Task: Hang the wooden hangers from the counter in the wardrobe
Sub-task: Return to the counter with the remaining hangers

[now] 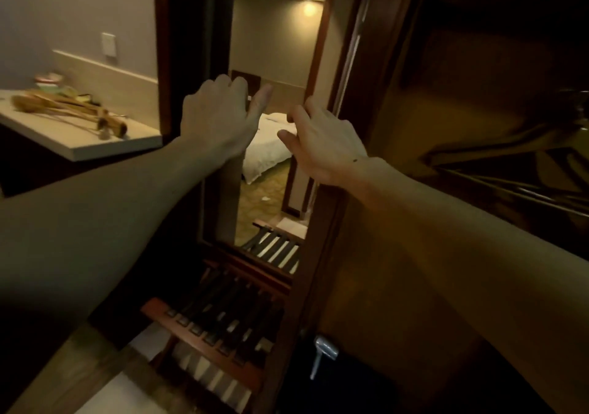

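Both empty, fingers loosely bent, my left hand (220,117) and right hand (322,139) hover by the wardrobe (462,110), while the wooden hangers (68,110) lie at the right end of the counter (95,147): probably light, stiff, best gripped at the neck.

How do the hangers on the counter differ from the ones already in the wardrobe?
The counter hangers lie flat in a loose pile, while the wardrobe hangers seem to hang upright. The counter hangers look pale in the light, while the wardrobe hangers sit in deep shadow and look dark. Both sets appear to be wooden.
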The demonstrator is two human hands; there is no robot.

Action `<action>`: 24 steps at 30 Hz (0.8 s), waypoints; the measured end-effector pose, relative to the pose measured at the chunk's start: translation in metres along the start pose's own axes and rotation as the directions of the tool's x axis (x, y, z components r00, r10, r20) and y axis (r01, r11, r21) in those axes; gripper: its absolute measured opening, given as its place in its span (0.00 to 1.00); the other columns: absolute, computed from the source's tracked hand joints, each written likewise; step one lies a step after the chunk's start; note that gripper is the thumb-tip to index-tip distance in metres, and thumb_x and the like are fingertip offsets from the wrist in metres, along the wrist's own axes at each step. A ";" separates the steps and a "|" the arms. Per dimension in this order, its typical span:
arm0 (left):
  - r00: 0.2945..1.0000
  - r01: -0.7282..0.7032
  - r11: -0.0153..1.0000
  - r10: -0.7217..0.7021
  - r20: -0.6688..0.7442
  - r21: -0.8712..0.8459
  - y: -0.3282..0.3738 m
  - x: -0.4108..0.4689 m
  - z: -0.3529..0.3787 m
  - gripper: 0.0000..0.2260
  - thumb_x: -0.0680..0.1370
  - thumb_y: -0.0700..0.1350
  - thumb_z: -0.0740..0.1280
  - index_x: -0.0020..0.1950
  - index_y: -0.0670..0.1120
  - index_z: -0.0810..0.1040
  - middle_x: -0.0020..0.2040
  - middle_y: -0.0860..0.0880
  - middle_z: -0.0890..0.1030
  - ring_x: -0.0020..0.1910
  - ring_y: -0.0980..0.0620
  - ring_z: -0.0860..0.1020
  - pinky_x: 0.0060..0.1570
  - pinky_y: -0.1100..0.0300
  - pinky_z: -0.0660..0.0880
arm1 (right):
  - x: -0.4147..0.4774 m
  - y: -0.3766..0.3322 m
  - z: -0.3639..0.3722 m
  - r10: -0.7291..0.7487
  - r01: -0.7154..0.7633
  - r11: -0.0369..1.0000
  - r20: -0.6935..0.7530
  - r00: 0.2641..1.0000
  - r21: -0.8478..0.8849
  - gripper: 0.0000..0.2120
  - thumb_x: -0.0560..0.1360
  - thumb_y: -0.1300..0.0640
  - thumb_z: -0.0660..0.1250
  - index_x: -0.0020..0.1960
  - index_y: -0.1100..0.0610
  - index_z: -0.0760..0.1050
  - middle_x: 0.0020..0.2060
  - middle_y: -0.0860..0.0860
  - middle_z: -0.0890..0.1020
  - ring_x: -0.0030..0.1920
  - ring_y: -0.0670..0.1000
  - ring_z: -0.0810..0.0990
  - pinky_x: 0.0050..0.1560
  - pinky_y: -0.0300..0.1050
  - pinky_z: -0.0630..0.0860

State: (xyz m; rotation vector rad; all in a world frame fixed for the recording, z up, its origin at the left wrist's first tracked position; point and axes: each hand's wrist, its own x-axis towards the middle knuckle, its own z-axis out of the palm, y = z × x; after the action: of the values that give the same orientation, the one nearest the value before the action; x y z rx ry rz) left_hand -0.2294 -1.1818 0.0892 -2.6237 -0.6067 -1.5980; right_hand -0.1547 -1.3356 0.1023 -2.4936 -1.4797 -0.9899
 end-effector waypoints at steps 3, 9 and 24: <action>0.998 0.045 0.999 -0.046 0.044 0.020 -0.053 0.004 -0.001 0.25 0.82 0.62 0.48 0.51 0.44 0.75 0.46 0.44 0.75 0.44 0.45 0.74 0.43 0.51 0.67 | 0.032 -0.031 0.026 -0.029 0.028 1.000 0.068 0.997 0.009 0.22 0.81 0.42 0.53 0.69 0.54 0.65 0.66 0.55 0.68 0.63 0.56 0.71 0.49 0.49 0.69; 0.982 0.127 0.991 -0.131 0.136 0.037 -0.163 0.017 0.001 0.24 0.81 0.64 0.48 0.48 0.46 0.72 0.45 0.46 0.74 0.43 0.48 0.72 0.45 0.52 0.67 | 0.099 -0.095 0.065 -0.036 0.020 0.996 0.191 0.981 0.081 0.23 0.80 0.42 0.55 0.70 0.54 0.65 0.69 0.56 0.66 0.68 0.59 0.66 0.63 0.59 0.68; 0.958 0.153 0.984 -0.169 0.231 0.086 -0.360 0.048 0.016 0.30 0.81 0.65 0.45 0.57 0.43 0.75 0.54 0.42 0.78 0.48 0.47 0.72 0.47 0.52 0.65 | 0.236 -0.221 0.140 -0.140 0.101 0.981 0.241 0.961 0.168 0.24 0.81 0.42 0.55 0.70 0.55 0.65 0.68 0.55 0.67 0.65 0.57 0.69 0.64 0.56 0.71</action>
State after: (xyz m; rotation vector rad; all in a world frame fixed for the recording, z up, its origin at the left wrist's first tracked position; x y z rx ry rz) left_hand -0.3155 -0.8300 0.0544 -2.8012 -0.8904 -1.2779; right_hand -0.1887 -0.9865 0.0696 -2.5162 -1.7234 -0.5608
